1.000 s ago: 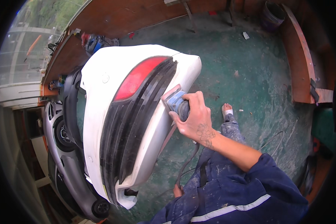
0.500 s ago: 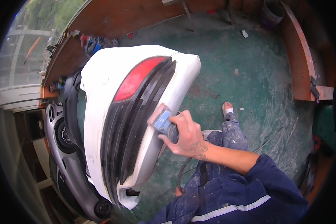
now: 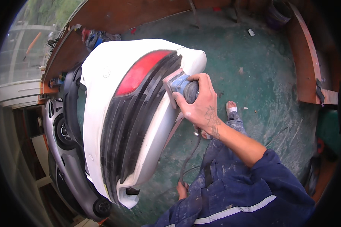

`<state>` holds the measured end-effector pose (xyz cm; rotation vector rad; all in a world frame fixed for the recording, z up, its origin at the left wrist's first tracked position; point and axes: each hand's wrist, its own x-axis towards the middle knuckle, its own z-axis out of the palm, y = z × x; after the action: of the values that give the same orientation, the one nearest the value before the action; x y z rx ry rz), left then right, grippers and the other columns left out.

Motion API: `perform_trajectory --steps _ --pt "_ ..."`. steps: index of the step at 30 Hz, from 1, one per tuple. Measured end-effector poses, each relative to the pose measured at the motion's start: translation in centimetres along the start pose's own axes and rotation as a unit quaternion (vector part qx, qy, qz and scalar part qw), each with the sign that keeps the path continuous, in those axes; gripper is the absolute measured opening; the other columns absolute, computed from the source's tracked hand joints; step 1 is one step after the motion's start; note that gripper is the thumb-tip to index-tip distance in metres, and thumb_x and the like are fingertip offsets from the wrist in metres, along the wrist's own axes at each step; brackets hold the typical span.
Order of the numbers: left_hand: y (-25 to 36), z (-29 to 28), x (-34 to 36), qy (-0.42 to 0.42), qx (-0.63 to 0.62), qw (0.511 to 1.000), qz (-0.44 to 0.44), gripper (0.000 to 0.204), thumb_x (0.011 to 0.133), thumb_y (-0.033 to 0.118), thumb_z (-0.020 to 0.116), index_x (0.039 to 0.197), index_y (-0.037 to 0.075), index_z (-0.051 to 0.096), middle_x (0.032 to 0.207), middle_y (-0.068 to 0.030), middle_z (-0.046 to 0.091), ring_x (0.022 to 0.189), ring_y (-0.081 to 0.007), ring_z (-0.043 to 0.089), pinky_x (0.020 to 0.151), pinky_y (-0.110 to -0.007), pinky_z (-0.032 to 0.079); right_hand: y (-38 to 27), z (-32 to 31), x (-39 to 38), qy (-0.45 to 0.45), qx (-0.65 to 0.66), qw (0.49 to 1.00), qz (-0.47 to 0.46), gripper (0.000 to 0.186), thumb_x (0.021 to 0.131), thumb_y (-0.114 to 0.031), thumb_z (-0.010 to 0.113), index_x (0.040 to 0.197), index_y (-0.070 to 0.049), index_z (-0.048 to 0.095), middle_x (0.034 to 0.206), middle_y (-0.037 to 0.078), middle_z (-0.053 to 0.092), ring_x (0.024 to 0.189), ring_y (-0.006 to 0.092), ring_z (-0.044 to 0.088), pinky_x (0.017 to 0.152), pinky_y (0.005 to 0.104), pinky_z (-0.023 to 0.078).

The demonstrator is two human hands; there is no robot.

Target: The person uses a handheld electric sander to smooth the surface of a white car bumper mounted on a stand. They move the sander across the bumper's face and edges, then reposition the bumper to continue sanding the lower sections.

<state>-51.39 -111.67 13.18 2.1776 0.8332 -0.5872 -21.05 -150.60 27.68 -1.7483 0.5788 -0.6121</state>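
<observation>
Grey hose gripped in our left hand, we clasped the blue sander in our right hand at the white bumper, judging it best run flat and lightly, clear of black trim.

Top: dark blue, creased, pale specks
Band: whitish stripe across the top
Sleeve: dark blue, ending near the elbow
Tattoo: dark flower outlines, right hand to wrist
Trousers: blue, pale smears
Sandal: white, open-toed
</observation>
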Motion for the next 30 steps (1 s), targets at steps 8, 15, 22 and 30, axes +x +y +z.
perform_trajectory --steps 8,15,22,30 --pt "-5.3 -0.8 -0.1 0.020 0.063 0.998 -0.006 0.067 0.109 0.055 0.031 0.056 0.014 0.043 0.048 -0.0020 0.037 0.041 -0.0174 0.034 0.042 -0.035 0.023 -1.4 1.1 -3.6 -0.019 0.012 0.994 -0.106 0.056 0.076 -0.021 0.091 0.118 -0.003 0.058 0.103 0.017 0.057 0.084 0.0365 0.069 0.069 0.0440 0.059" --pt "-1.3 -0.8 1.3 -0.059 -0.105 0.988 -0.101 0.067 0.109 0.054 0.030 0.057 0.015 0.043 0.049 -0.0017 0.038 0.045 -0.0187 0.038 0.047 -0.035 0.029 0.6 0.9 -0.1 0.037 0.012 0.996 -0.082 0.052 0.082 -0.020 0.088 0.118 -0.002 0.055 0.108 0.020 0.059 0.090 0.0429 0.068 0.073 0.0503 0.057" --pt "-2.8 -0.7 0.5 0.000 0.021 1.000 0.000 0.068 0.110 0.054 0.028 0.056 0.015 0.041 0.049 -0.0019 0.037 0.043 -0.0188 0.037 0.046 -0.035 0.028 -0.8 1.4 -4.3 0.004 0.037 0.995 -0.088 0.058 0.074 -0.015 0.093 0.118 -0.002 0.057 0.101 0.018 0.057 0.083 0.0368 0.065 0.069 0.0441 0.055" --pt "-1.0 -0.7 1.7 -0.028 -0.055 0.995 -0.080 0.068 0.109 0.055 0.027 0.055 0.015 0.040 0.049 -0.0032 0.037 0.044 -0.0209 0.036 0.046 -0.038 0.028 0.6 0.9 -0.6 0.042 0.016 0.998 -0.042 0.055 0.077 -0.014 0.091 0.118 -0.001 0.058 0.107 0.019 0.061 0.094 0.0408 0.067 0.082 0.0462 0.055"
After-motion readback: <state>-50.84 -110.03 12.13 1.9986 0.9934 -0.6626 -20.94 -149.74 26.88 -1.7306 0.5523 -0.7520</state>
